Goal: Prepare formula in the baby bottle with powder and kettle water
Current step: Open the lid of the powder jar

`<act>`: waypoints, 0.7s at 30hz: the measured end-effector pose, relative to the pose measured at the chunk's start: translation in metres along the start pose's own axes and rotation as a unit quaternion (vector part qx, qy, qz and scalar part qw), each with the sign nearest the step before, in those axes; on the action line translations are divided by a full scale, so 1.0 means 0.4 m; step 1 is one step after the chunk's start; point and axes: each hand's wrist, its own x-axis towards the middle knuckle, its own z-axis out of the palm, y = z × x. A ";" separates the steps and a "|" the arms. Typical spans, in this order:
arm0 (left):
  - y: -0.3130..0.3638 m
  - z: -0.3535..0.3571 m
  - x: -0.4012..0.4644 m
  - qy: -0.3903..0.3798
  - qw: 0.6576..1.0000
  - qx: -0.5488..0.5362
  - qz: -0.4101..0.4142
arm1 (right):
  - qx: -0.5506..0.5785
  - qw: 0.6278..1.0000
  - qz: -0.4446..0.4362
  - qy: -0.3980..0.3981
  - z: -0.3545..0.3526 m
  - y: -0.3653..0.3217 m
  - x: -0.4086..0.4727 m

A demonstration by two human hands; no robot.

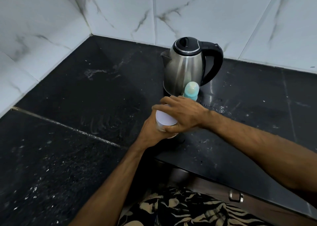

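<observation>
A white-lidded powder container [165, 118] stands on the black counter [85, 92] near its front edge. My left hand [152, 129] wraps around its body from below-left. My right hand [181, 112] lies over its white lid, fingers curled on the rim. Just behind my right hand stands the baby bottle [191, 91], with a teal collar and a clear cap over the teat; its lower body is hidden by the hand. The steel kettle [185, 68] with black lid and handle sits behind the bottle, spout pointing left.
White marble-look tiled walls [120, 11] meet in a corner at the back left. The counter's front edge runs diagonally at the lower right, with a drawer and metal handle [236, 196] below. Wet smears mark the counter left of the kettle.
</observation>
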 end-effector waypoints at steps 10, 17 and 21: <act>-0.007 0.004 -0.006 -0.011 0.999 -0.028 -0.025 | 0.007 0.995 0.092 -0.039 -0.050 -0.032 -0.022; -0.019 0.003 -0.006 -0.021 0.999 -0.039 -0.021 | 0.022 0.989 0.146 -0.020 -0.047 -0.050 -0.023; -0.014 0.006 -0.008 -0.017 0.999 -0.040 -0.019 | 0.054 0.990 0.132 -0.016 -0.040 -0.064 -0.020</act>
